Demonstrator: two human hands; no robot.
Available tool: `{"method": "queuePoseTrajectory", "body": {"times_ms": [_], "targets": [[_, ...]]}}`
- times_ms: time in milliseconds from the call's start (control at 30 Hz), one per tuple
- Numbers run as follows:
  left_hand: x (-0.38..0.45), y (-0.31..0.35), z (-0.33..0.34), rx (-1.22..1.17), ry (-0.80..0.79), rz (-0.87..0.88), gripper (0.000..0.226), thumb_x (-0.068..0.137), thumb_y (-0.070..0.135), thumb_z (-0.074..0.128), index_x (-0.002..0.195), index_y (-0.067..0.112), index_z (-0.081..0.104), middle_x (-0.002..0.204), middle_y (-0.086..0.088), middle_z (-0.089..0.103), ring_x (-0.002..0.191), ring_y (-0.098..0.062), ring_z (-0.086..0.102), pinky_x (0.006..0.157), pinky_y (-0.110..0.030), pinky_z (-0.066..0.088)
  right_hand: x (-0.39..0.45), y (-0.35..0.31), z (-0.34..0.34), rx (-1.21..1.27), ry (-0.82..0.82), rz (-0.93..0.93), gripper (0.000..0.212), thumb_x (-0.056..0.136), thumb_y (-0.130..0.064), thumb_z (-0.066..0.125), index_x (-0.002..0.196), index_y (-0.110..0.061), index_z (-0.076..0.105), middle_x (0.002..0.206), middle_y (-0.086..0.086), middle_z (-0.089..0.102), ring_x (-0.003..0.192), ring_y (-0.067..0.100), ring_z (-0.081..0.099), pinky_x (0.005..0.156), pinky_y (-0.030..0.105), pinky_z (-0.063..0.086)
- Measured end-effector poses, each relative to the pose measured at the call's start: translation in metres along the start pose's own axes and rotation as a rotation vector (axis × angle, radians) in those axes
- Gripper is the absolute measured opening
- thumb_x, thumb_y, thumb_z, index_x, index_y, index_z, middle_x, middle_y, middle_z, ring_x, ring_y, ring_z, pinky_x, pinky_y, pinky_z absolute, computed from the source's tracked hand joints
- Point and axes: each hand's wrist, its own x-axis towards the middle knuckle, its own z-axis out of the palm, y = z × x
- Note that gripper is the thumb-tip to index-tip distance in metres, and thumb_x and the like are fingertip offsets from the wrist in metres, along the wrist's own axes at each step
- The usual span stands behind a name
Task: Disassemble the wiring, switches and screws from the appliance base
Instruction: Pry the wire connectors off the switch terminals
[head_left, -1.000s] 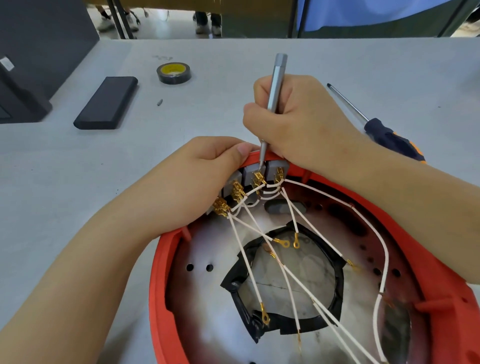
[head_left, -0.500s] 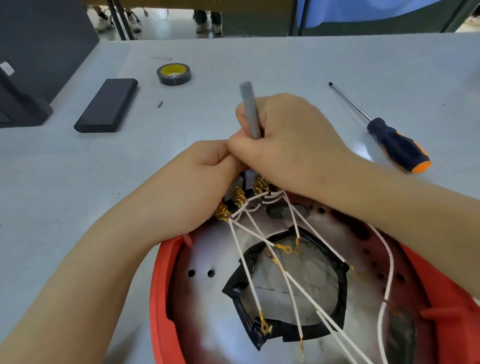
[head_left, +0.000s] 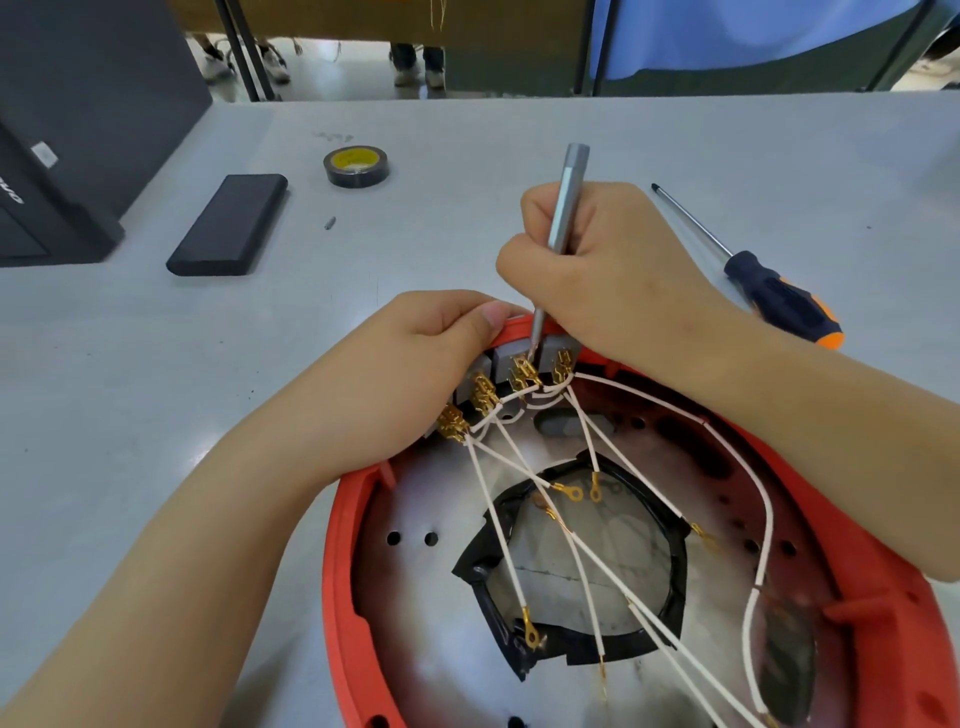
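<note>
Red plastic shell: the appliance base (head_left: 343, 561) lies open side up at the near edge of the grey table (head_left: 519, 135); every place below is given relative to this base.
Switches: a row of grey switch blocks (head_left: 506, 361) sits inside the far rim, brass spade terminals (head_left: 522, 374) pushed onto their tabs.
Wiring: white wires (head_left: 587, 561) fan from the terminals across the metal floor, several ending in loose ring lugs over the black-edged central opening (head_left: 675, 561).
Left hand: the left hand (head_left: 415, 374) is curled over the far-left rim, thumb on the rim's top edge, fingers wrapped around the outside; it braces the base.
Right hand: the right hand (head_left: 597, 275) is clamped in a fist around a grey metal precision driver (head_left: 563, 208), just beyond the far rim.
Tool tip: touching or just above a middle terminal; exact contact cannot be told.
Step in hand: judged to be prying a spade terminal off its switch tab.
Next move: likely calls for a short lever stroke toward the centre, with the left hand holding the rim firm.
Edges: the rim stands close behind the switches, leaving little room on the far side.
Open room: the floor toward the centre is free apart from crossing wires, which could snag the tip.
Beyond the base: a larger screwdriver (head_left: 779, 301) lies far right, a tape roll (head_left: 356, 166) and a black block (head_left: 228, 223) far left, all well apart from the work.
</note>
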Motion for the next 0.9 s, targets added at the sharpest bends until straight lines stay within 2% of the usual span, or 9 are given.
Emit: {"method": "queuePoseTrajectory", "body": {"times_ms": [133, 233, 367, 600, 667, 733, 800, 867, 900], "targets": [[-0.002, 0.002, 0.002, 0.015, 0.009, 0.011, 0.031, 0.099, 0.04, 0.04, 0.092, 0.034, 0.07, 0.09, -0.02, 0.07, 0.079, -0.041, 0.063, 0.066, -0.048, 0.051, -0.001, 0.001, 0.001, -0.026, -0.016, -0.036, 0.042, 0.081, -0.008, 0.057, 0.053, -0.018, 0.028, 0.044, -0.008, 0.024, 0.046, 0.007, 0.03, 0.046, 0.015, 0.027], [-0.002, 0.002, 0.001, 0.029, 0.018, 0.011, 0.03, 0.099, 0.04, 0.039, 0.095, 0.036, 0.069, 0.096, -0.021, 0.069, 0.085, -0.041, 0.065, 0.071, -0.049, 0.054, -0.001, 0.001, -0.001, -0.022, -0.055, -0.043, 0.042, 0.081, -0.007, 0.057, 0.053, -0.018, 0.028, 0.045, -0.007, 0.025, 0.047, 0.007, 0.03, 0.046, 0.016, 0.027], [-0.001, 0.002, 0.002, 0.03, 0.009, 0.015, 0.031, 0.1, 0.038, 0.038, 0.098, 0.033, 0.069, 0.104, -0.023, 0.068, 0.097, -0.042, 0.063, 0.089, -0.056, 0.048, -0.002, 0.002, -0.001, -0.024, -0.098, -0.064, 0.044, 0.081, -0.007, 0.056, 0.052, -0.019, 0.026, 0.042, -0.009, 0.026, 0.045, 0.006, 0.032, 0.046, 0.012, 0.029], [-0.002, 0.003, 0.002, 0.035, 0.021, 0.035, 0.031, 0.1, 0.04, 0.039, 0.093, 0.038, 0.068, 0.094, -0.015, 0.071, 0.088, -0.037, 0.066, 0.076, -0.046, 0.052, -0.002, 0.001, -0.002, -0.018, -0.019, -0.076, 0.043, 0.082, -0.007, 0.056, 0.053, -0.019, 0.026, 0.043, -0.008, 0.025, 0.045, 0.006, 0.03, 0.047, 0.013, 0.026], [-0.002, 0.003, 0.002, 0.022, 0.029, 0.026, 0.031, 0.1, 0.039, 0.039, 0.091, 0.036, 0.069, 0.09, -0.017, 0.07, 0.076, -0.035, 0.065, 0.066, -0.039, 0.052, -0.002, -0.001, -0.002, 0.015, 0.03, -0.058, 0.043, 0.082, -0.005, 0.056, 0.053, -0.018, 0.027, 0.044, -0.008, 0.024, 0.045, 0.007, 0.03, 0.047, 0.013, 0.027], [-0.002, 0.004, 0.002, 0.03, 0.027, 0.015, 0.03, 0.1, 0.039, 0.039, 0.092, 0.035, 0.069, 0.09, -0.022, 0.067, 0.066, -0.037, 0.06, 0.055, -0.04, 0.048, -0.001, -0.004, -0.003, 0.041, 0.056, -0.042, 0.043, 0.082, -0.003, 0.056, 0.053, -0.017, 0.027, 0.044, -0.008, 0.024, 0.046, 0.008, 0.031, 0.046, 0.014, 0.027], [-0.003, 0.004, 0.002, 0.042, 0.032, 0.009, 0.03, 0.1, 0.039, 0.039, 0.093, 0.034, 0.068, 0.089, -0.022, 0.067, 0.059, -0.029, 0.057, 0.05, -0.036, 0.046, -0.001, -0.008, -0.007, 0.034, 0.067, -0.026, 0.042, 0.082, -0.004, 0.056, 0.052, -0.017, 0.028, 0.042, -0.008, 0.026, 0.044, 0.008, 0.032, 0.045, 0.013, 0.029], [-0.004, 0.005, 0.002, 0.053, 0.051, 0.009, 0.03, 0.1, 0.039, 0.04, 0.09, 0.038, 0.068, 0.086, -0.018, 0.068, 0.056, -0.021, 0.056, 0.05, -0.029, 0.046, -0.003, -0.009, -0.012, 0.031, 0.066, 0.015, 0.04, 0.082, -0.007, 0.056, 0.053, -0.017, 0.03, 0.042, -0.008, 0.028, 0.043, 0.007, 0.033, 0.044, 0.014, 0.031], [-0.004, 0.005, 0.002, 0.058, 0.058, 0.009, 0.03, 0.1, 0.038, 0.04, 0.088, 0.04, 0.067, 0.089, -0.016, 0.069, 0.061, -0.023, 0.06, 0.056, -0.029, 0.049, -0.005, -0.008, -0.015, 0.04, 0.067, 0.046, 0.039, 0.082, -0.008, 0.056, 0.054, -0.016, 0.031, 0.043, -0.009, 0.029, 0.043, 0.007, 0.032, 0.043, 0.017, 0.031]]}}
